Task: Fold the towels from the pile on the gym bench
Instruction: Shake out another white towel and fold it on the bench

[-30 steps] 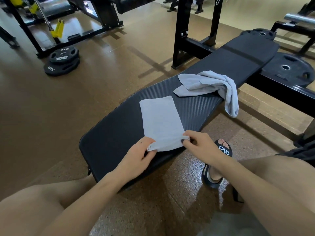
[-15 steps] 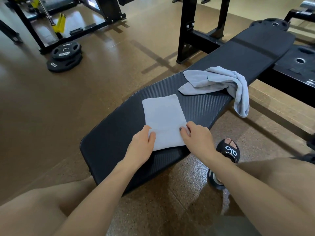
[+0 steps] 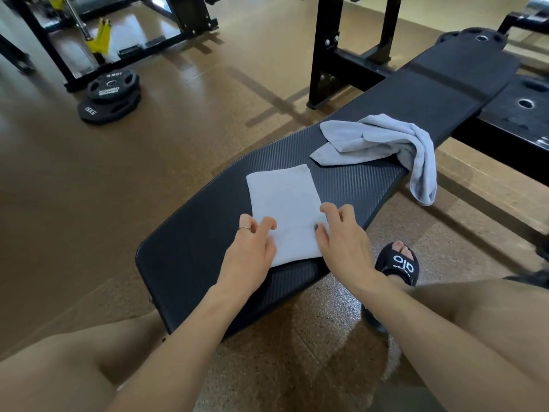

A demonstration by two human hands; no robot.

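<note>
Centrally, a folded towel (image 3: 283,208) lies flat on the black surface (image 3: 190,257). Both hands rest on its near end: left hand (image 3: 252,251) on the left edge, right hand (image 3: 344,239) on the right edge, fingers loosely spread and pressing, neither one gripping. A crumpled towel (image 3: 383,144) lies farther along, one end hanging over the side. The cloth appears light, limp and non-slip; it is probably best taken by pinching two corners, since a mid-cloth hold would likely let it sag and unfold.
</note>
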